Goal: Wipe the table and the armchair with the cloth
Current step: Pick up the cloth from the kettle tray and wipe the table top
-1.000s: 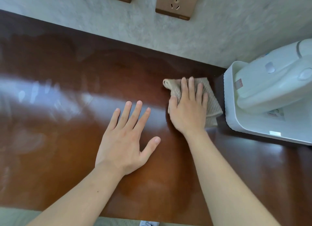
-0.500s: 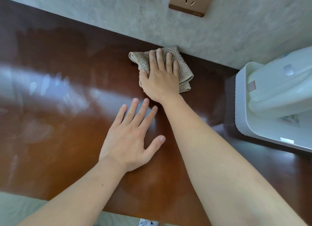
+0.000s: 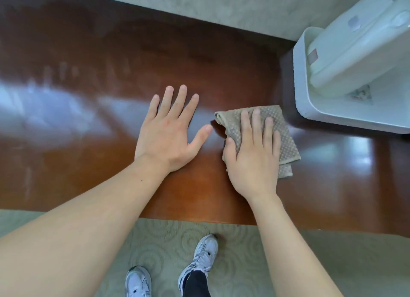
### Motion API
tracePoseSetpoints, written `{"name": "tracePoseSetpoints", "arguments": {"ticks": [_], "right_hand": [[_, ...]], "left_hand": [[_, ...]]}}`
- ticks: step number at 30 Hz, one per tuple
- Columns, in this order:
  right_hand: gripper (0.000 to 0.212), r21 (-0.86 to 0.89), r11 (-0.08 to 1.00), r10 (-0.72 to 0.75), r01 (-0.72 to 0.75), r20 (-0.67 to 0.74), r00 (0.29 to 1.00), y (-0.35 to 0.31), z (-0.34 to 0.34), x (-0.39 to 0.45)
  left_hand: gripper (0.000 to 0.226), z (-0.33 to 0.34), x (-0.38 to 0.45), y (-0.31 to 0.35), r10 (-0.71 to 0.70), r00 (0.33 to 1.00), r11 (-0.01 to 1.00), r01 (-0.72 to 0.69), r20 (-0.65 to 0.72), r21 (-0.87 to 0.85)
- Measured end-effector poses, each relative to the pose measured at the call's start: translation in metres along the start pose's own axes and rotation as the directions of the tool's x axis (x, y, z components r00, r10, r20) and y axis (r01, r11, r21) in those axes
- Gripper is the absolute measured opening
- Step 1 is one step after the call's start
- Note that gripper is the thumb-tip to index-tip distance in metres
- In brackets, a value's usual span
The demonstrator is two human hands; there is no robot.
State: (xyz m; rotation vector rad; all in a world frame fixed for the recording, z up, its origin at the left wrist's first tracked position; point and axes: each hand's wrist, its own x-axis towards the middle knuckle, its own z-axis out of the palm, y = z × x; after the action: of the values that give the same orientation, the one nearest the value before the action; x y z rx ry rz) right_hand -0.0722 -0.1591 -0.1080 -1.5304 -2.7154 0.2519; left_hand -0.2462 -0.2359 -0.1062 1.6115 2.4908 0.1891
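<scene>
- The right hand (image 3: 255, 156) lies palm down on the cloth (image 3: 286, 139), fingers stretched forward and close together, pressing it flat onto the table (image 3: 88, 52)
- Its grip is apart: the fingers lie straight over the fabric and do not curl round it, and the thumb rests at the cloth's left edge
- The cloth is beige with a dotted weave, folded into a rough pad; its far edge shows past the fingertips and its right side and near right corner stick out from under the palm
- It sits on the right part of the table, near the front edge and just left of a white appliance (image 3: 355, 52); a strip of bare wood lies between the two, so they are apart
- The left hand (image 3: 168, 134) lies flat on the bare wood just beside the cloth, fingers spread wide, holding nothing; its thumb tip points at the cloth's left corner with a small gap between
- The table is dark reddish-brown and glossy, with pale window glare and faint streaks across its left half and more glare near the right end
- Its back edge meets a grey mottled wall (image 3: 221, 3)
- The appliance stands at the table's far right corner, on a white tray-like base, partly cut off by the picture's edge
- Below the front edge a pale green carpet (image 3: 366, 263) with a swirl pattern shows, with two white sneakers (image 3: 204, 256) on it and a dark trouser leg above the right one
- Both forearms are bare
- No armchair shows in this view
</scene>
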Motion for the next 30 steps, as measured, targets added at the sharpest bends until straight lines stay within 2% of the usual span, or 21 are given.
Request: {"name": "tracePoseSetpoints", "arguments": {"ticks": [4, 7, 11, 16, 22, 26, 30], "right_hand": [[0.069, 0.005, 1.000, 0.027, -0.027, -0.001, 1.000, -0.001, 0.009, -0.073], [0.069, -0.001, 0.999, 0.041, -0.041, -0.005, 0.999, -0.004, 0.014, -0.082], [0.069, -0.008, 1.000, 0.005, -0.005, -0.014, 1.000, -0.007, 0.012, -0.036], [0.066, -0.016, 1.000, 0.007, -0.008, -0.020, 1.000, -0.019, 0.004, 0.079], [0.064, 0.000, 1.000, -0.019, 0.019, 0.070, 0.997, -0.045, -0.002, 0.189], [0.066, 0.009, 0.999, -0.044, 0.044, 0.087, 0.995, -0.051, -0.002, 0.199], [0.066, -0.006, 0.994, -0.113, 0.113, 0.038, 0.993, -0.044, -0.001, 0.159]], "left_hand": [[0.078, 0.002, 0.001, -0.001, 0.003, 1.000, 1.000, -0.003, -0.007, 0.013], [0.076, 0.003, 0.002, -0.001, 0.000, 1.000, 1.000, 0.000, -0.005, 0.025], [0.077, 0.002, 0.003, -0.001, 0.004, 1.000, 1.000, -0.004, -0.004, 0.019], [0.079, 0.000, 0.003, 0.000, 0.005, 1.000, 1.000, -0.005, 0.011, -0.004], [0.078, 0.002, 0.003, 0.000, 0.002, 1.000, 1.000, -0.002, 0.018, 0.002], [0.079, 0.002, 0.003, 0.000, -0.006, 1.000, 1.000, 0.006, 0.021, 0.003], [0.080, 0.001, 0.002, 0.000, -0.001, 1.000, 1.000, 0.001, 0.012, -0.011]]}}
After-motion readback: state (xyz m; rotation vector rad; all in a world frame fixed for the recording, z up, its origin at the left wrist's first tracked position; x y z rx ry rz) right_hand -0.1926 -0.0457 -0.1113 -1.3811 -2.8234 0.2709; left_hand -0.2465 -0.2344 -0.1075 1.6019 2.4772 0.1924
